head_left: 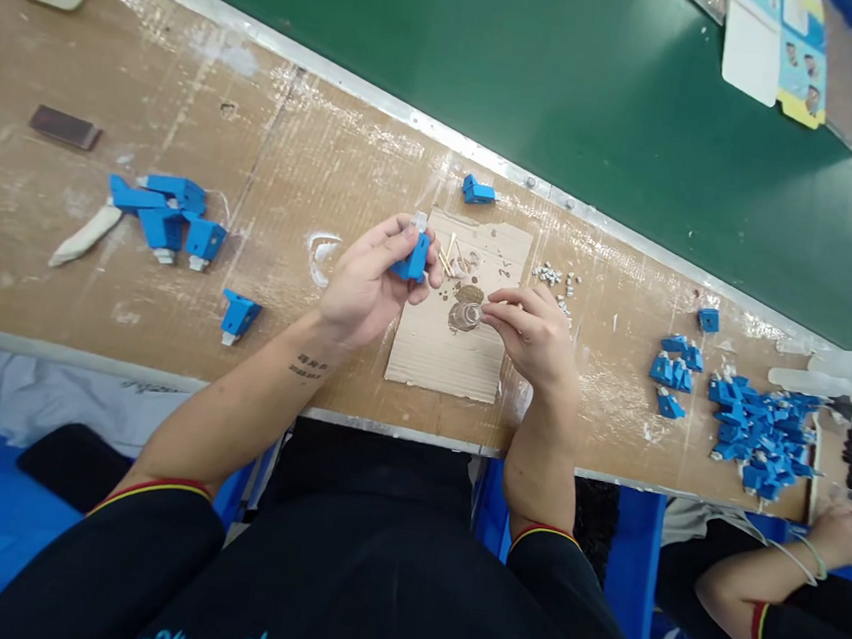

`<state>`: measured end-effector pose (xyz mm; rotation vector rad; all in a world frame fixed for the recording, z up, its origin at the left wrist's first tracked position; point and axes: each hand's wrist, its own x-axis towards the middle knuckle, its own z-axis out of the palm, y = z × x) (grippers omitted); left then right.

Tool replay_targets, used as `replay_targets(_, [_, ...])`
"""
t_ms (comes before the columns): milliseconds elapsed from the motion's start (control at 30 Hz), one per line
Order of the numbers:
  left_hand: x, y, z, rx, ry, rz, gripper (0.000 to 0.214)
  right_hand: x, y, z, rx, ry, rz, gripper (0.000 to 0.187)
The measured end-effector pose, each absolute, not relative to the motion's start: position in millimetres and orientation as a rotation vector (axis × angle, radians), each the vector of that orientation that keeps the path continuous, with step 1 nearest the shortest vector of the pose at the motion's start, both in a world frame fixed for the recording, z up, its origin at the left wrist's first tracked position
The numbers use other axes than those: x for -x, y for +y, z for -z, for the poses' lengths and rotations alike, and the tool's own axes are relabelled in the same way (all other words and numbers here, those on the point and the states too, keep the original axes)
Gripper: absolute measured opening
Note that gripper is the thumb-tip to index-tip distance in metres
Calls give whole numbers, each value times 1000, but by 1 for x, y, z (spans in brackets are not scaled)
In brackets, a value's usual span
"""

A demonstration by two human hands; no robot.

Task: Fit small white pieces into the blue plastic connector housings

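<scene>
Seen from above, a left hand pinches one blue part over a cardboard sheet at mid-bench. The right hand has its fingertips pressed together against one small round cup; I cannot tell whether it grips the cup. To the left lie four blue parts, with one more nearer. A heap is at the right. The bench is bare between the parts and the sheet, and a green belt borders its far edge.
</scene>
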<state>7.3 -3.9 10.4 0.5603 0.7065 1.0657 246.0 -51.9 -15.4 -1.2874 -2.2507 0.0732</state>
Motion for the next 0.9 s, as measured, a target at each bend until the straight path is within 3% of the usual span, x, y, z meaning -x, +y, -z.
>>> replay_targets(500, [-5, -1, 6, -663, 681, -1172, 13, -247, -52, 16, 1297, -2267, -41, 19])
replay_targets(900, [-5, 0, 14, -720, 657, -1199, 31, -248, -52, 13, 1330, -2307, -80, 18])
